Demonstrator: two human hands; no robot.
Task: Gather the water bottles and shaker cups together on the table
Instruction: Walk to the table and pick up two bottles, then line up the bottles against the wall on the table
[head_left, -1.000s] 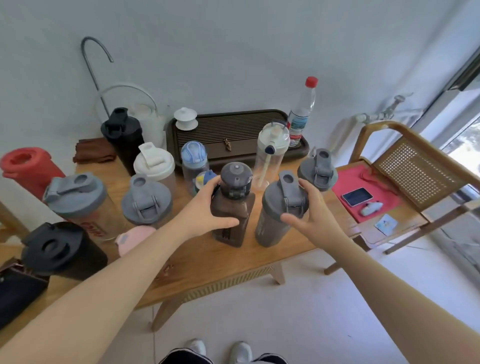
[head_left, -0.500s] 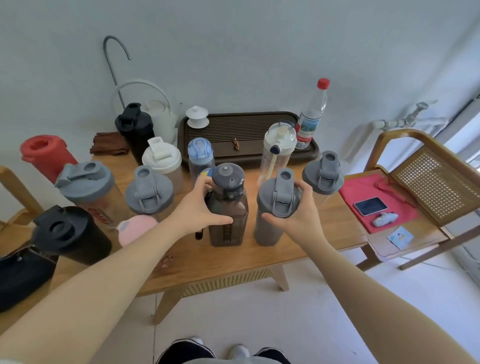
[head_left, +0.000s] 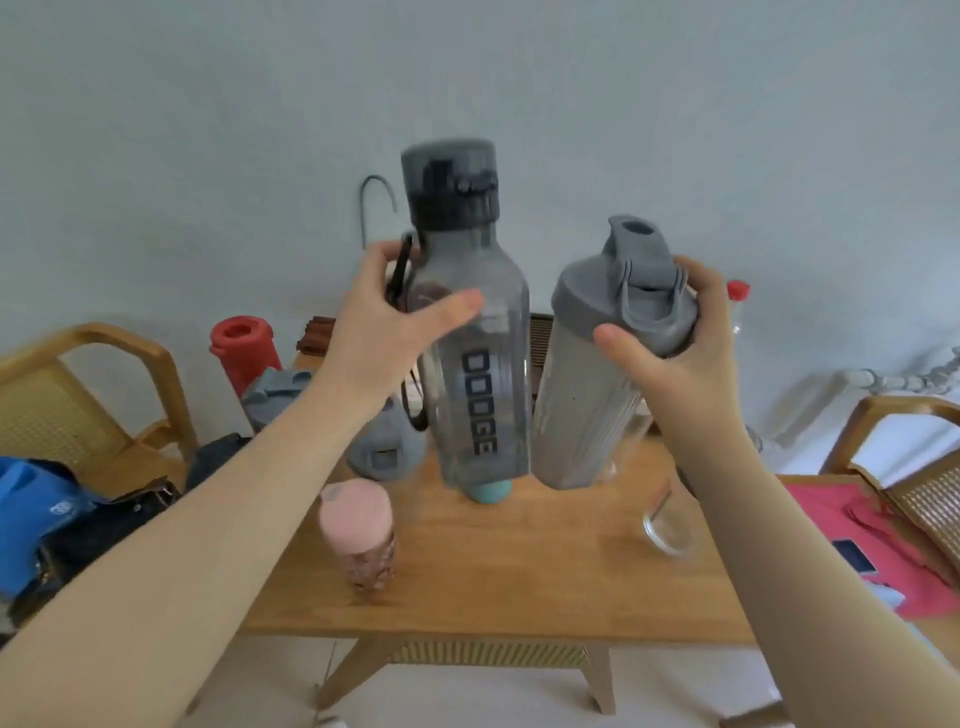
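A: From the head camera, what did each hand have?

B: The left hand (head_left: 387, 332) was closed around the shoulder of a smoky square water bottle (head_left: 470, 322) with block lettering, long axis upright. The right hand (head_left: 670, 353) gripped a ribbed, translucent shaker cup (head_left: 587, 395) just under its grey flip lid, tilted slightly. Both were raised well above the wooden table (head_left: 519, 561), side by side, nearly touching.

A: And where would they go?

B: Straight down and far, I'd judge. A pink-lidded bottle (head_left: 358, 525) stood near-left, a clear glass (head_left: 667, 525) near-right, a grey shaker lid (head_left: 384, 447) and a red bottle (head_left: 241, 348) farther left. Bare wood lay between them, equally near either hand. Smooth plastic, so probably light
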